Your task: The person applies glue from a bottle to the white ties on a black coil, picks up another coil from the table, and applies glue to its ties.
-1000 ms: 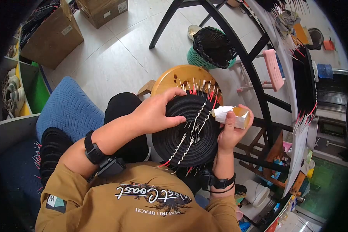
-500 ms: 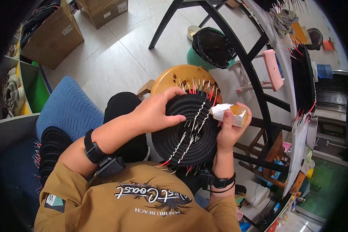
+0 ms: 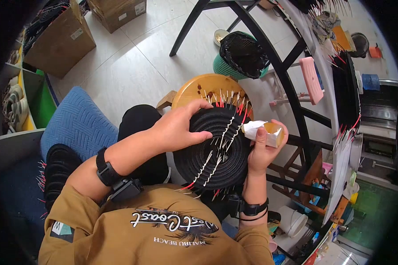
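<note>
two bare hands at a black coil, the right one pinching a small piece

the black coil [image 3: 232, 165] lies between the hands, its winding facing up. the left hand [image 3: 174, 128] is at its left side, thumb and forefinger spread across the top; the remaining fingers are hidden, so i cannot tell whether it clasps or merely rests. the right hand [image 3: 267, 143] grasps a white-and-tan piece [image 3: 265, 132], thumb in front, just beside the coil's right edge.

twisted white cords [image 3: 227, 130] cross the face between the two grips. beyond the left fingertips, red and white wire ends [image 3: 225, 99] fan over a round wooden stool [image 3: 192, 92].

to work well here, i judge, the left hand should steady the layers with flat, even pressure, its thumb clear of the cords. the right should pinch lightly, so the piece neither crushes nor snags the wire ends.
</note>
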A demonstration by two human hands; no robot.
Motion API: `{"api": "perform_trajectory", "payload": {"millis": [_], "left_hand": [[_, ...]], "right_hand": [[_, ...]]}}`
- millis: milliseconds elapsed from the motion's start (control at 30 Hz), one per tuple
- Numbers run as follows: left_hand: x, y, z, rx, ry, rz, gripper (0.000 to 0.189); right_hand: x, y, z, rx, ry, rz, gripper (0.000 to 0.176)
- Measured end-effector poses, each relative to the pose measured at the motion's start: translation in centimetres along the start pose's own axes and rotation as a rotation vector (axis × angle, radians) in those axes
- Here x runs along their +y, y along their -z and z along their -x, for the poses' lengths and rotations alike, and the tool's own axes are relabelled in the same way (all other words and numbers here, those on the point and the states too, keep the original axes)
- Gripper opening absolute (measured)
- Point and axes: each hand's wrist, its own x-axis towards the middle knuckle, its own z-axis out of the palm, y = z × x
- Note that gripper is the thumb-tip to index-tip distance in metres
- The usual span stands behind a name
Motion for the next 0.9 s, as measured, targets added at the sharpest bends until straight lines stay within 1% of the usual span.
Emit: {"api": "perform_trajectory", "payload": {"millis": [33, 167, 233, 267, 333, 600, 667, 800, 900], "left_hand": [[0.0, 0.0, 0.0, -0.001, 0.008, -0.006, 0.051], [-0.2, -0.1, 0.0, 0.002, 0.004, 0.009, 0.051], [0.0, 0.0, 0.0, 0.003, 0.008, -0.021, 0.052], [0.0, 0.0, 0.0, 0.003, 0.008, -0.021, 0.052], [0.1, 0.0, 0.0, -0.003, 0.019, -0.028, 0.052], [-0.2, -0.2, 0.0, 0.008, -0.017, 0.012, 0.051], [-0.3, -0.2, 0.0, 0.012, -0.021, 0.008, 0.051], [0.0, -0.1, 0.0, 0.003, -0.017, 0.008, 0.051], [-0.1, -0.2, 0.0, 0.007, -0.019, 0.002, 0.051]], "right_hand": [[0.2, 0.0, -0.1, -0.003, 0.085, 0.066, 0.04], [0.3, 0.2, 0.1, -0.022, 0.139, 0.133, 0.039], [-0.3, 0.2, 0.2, 0.028, 0.067, 0.042, 0.039], [-0.6, 0.1, 0.2, 0.027, 0.067, 0.041, 0.039], [-1.0, 0.0, 0.4, 0.048, 0.017, -0.096, 0.039], [-0.7, -0.1, 0.9, -0.021, 0.061, -0.05, 0.041], [-0.9, 0.1, 1.1, -0.04, -0.05, -0.101, 0.046], [-0.8, 0.0, 1.2, -0.044, -0.033, -0.111, 0.046], [-0.7, 0.1, 1.3, -0.065, -0.025, -0.042, 0.046]]}}
